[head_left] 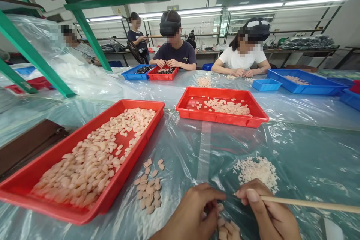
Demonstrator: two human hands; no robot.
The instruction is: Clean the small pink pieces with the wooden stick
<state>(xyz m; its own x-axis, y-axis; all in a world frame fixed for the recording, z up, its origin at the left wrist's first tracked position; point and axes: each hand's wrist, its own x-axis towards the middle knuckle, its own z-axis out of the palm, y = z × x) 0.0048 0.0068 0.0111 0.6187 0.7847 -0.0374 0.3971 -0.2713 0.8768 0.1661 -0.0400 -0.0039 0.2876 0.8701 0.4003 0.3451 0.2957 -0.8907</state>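
Observation:
My left hand [194,212] is curled at the bottom edge, fingertips pinched over a small pale pink piece [221,207]. My right hand [267,210] pinches a thin wooden stick [309,204] that runs off to the right. The two hands nearly touch. Under them lie a few pink pieces [227,229]. A loose group of pink pieces [149,189] lies left of my left hand. A heap of small white bits [257,170] sits just beyond my right hand. A big red tray [22,187] full of pink pieces is at my left.
A second red tray [219,117] with fewer pink pieces sits in the table's middle. Clear plastic sheeting [309,150] covers the table. Blue trays [309,86] stand at the far right. Two people sit across the table with red and blue trays [161,77]. Green frame struts [30,54] rise at left.

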